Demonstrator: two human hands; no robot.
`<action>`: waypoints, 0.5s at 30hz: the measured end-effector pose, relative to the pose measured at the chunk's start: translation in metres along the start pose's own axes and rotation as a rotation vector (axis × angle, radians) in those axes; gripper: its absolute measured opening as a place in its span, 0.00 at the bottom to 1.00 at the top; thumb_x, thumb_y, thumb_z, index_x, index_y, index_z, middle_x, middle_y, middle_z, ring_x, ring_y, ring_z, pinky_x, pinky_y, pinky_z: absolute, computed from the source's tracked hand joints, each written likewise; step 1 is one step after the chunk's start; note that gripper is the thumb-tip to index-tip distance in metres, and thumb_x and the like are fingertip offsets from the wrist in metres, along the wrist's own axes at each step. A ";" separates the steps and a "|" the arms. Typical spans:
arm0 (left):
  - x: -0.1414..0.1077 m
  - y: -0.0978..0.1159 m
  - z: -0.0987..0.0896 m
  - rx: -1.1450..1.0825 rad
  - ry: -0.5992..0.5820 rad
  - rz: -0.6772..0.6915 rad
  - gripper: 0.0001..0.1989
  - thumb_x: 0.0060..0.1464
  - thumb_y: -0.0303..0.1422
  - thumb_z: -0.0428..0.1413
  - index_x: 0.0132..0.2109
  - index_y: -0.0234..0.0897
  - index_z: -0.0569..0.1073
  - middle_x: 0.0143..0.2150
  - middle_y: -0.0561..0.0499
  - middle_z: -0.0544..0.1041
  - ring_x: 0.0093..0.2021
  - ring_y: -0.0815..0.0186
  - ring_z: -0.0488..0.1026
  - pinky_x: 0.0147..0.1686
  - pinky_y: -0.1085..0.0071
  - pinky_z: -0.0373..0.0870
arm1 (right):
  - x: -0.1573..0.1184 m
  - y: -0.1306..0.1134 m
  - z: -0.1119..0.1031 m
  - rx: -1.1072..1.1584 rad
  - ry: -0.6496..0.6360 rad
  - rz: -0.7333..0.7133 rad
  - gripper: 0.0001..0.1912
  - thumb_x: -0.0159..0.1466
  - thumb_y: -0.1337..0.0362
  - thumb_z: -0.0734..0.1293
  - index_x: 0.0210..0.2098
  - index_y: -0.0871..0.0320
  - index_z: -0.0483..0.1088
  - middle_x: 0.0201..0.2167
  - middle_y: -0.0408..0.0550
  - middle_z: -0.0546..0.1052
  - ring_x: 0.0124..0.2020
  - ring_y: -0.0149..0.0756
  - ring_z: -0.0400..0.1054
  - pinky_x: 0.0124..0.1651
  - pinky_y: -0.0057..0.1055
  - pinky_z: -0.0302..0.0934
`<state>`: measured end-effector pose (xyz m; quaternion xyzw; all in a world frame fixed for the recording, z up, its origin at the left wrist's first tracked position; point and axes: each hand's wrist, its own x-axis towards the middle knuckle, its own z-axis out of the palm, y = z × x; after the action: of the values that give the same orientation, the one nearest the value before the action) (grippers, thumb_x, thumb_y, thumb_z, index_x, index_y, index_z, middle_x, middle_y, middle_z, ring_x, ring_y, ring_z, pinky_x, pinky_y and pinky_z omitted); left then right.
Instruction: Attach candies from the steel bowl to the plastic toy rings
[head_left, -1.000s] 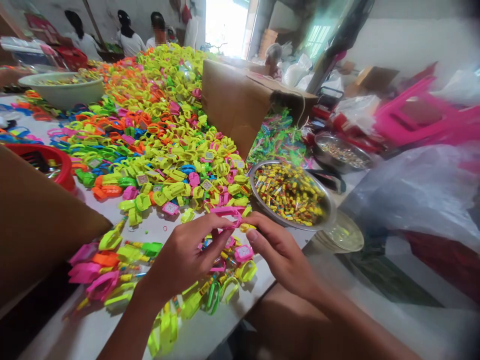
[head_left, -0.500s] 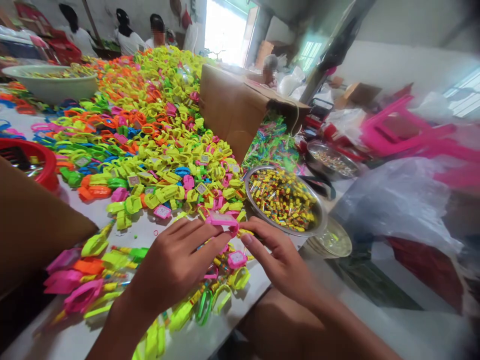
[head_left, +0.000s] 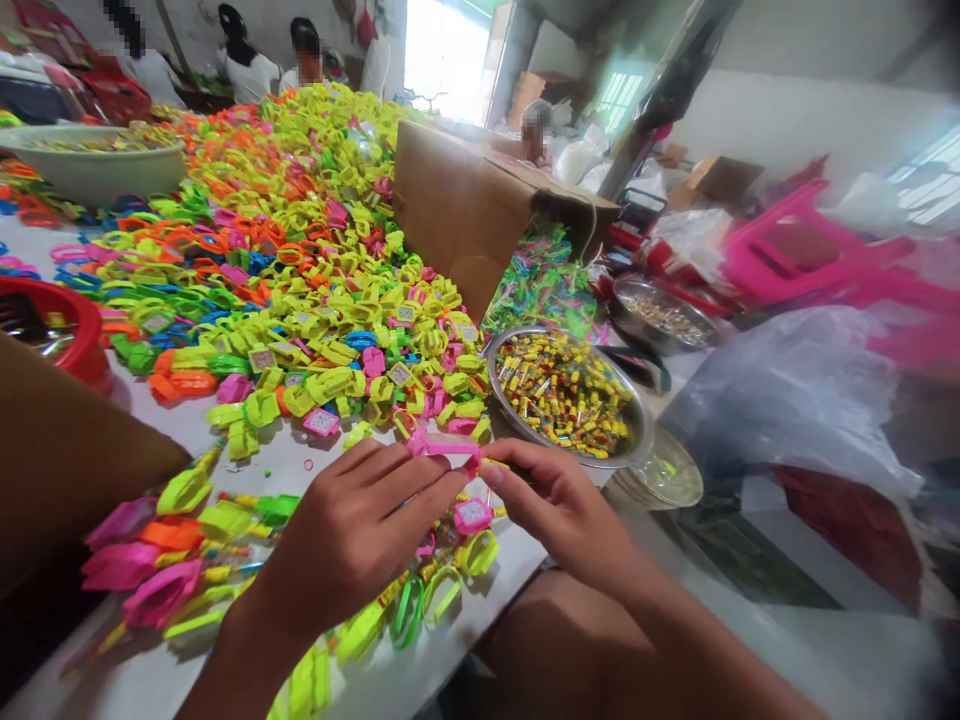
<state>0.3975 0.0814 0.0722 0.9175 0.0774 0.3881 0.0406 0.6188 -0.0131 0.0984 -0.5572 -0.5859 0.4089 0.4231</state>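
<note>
My left hand (head_left: 367, 530) is closed on a pink plastic toy watch (head_left: 450, 445), its band curving toward the right. At the band's right end, the thumb and fingers of my right hand (head_left: 562, 500) pinch a small yellow piece (head_left: 495, 464), mostly hidden by the fingertips. Beneath and beside my hands lie watches with small candy-filled tubes, among them a pink square-faced watch (head_left: 472, 515) and a green one (head_left: 407, 612). A metal bowl (head_left: 641, 440) of yellow-capped tubes stands just beyond my right hand.
A large heap of colourful watches (head_left: 300, 250) covers the table behind my hands. Beside it a cardboard box (head_left: 457, 210) lies tipped. A red basin (head_left: 90, 335) and cardboard (head_left: 75, 430) are at left, a pale basin (head_left: 112, 175) farther back. People sit in the background.
The view has shifted slightly. My hands remain at the pink watch, whose face has tilted to a flatter angle, and the fingertips of both hands are a little closer around its band end.
</note>
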 end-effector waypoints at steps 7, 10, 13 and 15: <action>-0.001 -0.004 -0.001 -0.012 0.055 -0.013 0.15 0.68 0.19 0.55 0.57 0.33 0.78 0.49 0.44 0.85 0.49 0.57 0.81 0.49 0.60 0.71 | 0.002 -0.006 -0.004 -0.020 -0.034 -0.009 0.15 0.78 0.53 0.66 0.53 0.54 0.81 0.38 0.45 0.81 0.48 0.37 0.75 0.50 0.31 0.67; -0.002 -0.005 0.000 -0.026 0.061 -0.017 0.14 0.68 0.19 0.57 0.56 0.34 0.78 0.49 0.45 0.85 0.49 0.58 0.81 0.50 0.60 0.71 | 0.001 -0.006 -0.004 -0.152 -0.015 -0.073 0.13 0.79 0.56 0.65 0.53 0.54 0.79 0.47 0.47 0.82 0.50 0.37 0.76 0.53 0.32 0.67; -0.002 -0.005 0.003 -0.025 0.054 -0.021 0.15 0.68 0.18 0.57 0.57 0.34 0.78 0.49 0.46 0.85 0.48 0.59 0.82 0.50 0.61 0.71 | 0.001 -0.004 -0.004 -0.269 -0.004 -0.146 0.11 0.79 0.58 0.63 0.50 0.54 0.77 0.47 0.46 0.82 0.48 0.35 0.76 0.53 0.31 0.66; -0.002 -0.005 0.005 -0.022 0.047 -0.024 0.14 0.67 0.19 0.58 0.56 0.34 0.78 0.48 0.46 0.85 0.47 0.59 0.82 0.48 0.61 0.72 | 0.000 -0.001 -0.003 -0.337 -0.006 -0.182 0.11 0.80 0.59 0.62 0.48 0.54 0.76 0.45 0.45 0.82 0.45 0.34 0.75 0.50 0.30 0.66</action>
<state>0.3991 0.0855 0.0663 0.9066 0.0849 0.4098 0.0536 0.6216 -0.0126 0.1000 -0.5638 -0.6952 0.2668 0.3572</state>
